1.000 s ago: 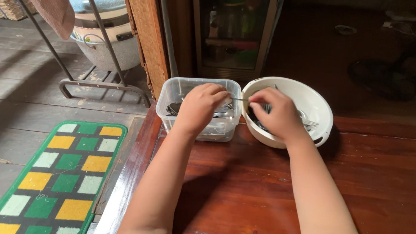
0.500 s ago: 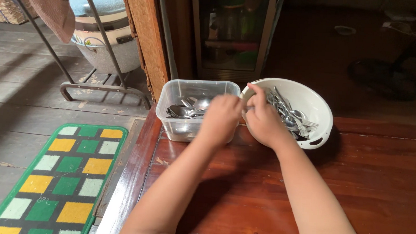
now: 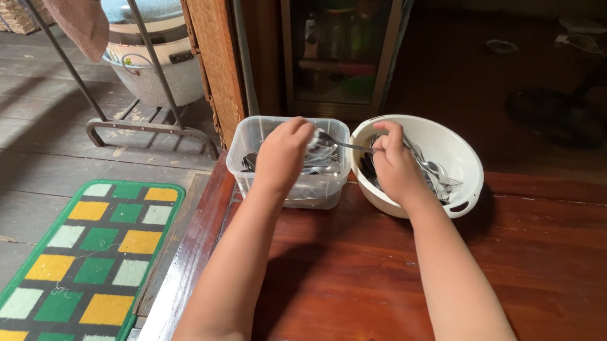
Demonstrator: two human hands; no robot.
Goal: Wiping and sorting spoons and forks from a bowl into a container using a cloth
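A clear plastic container [image 3: 239,161] with metal cutlery in it stands at the table's far edge. Touching its right side is a white bowl [image 3: 458,148] with more spoons and forks [image 3: 436,175]. My left hand [image 3: 281,154] hovers over the container, fingers closed on the head end of a metal fork [image 3: 343,144]. My right hand [image 3: 391,162] rests at the bowl's left rim and pinches the same fork's handle. The fork lies level across the gap between the two vessels.
The reddish wooden table [image 3: 395,279] fills the foreground, its left edge above a green and yellow checked mat [image 3: 85,249]. Behind are a metal rack [image 3: 147,124] with a hanging cloth, a lidded pot [image 3: 148,38], a glass-door cabinet [image 3: 337,48] and a floor fan [image 3: 562,115].
My left hand has swung from beside the bowl back over the container. A fork now stretches between both hands. The right hand stays at the bowl's rim.
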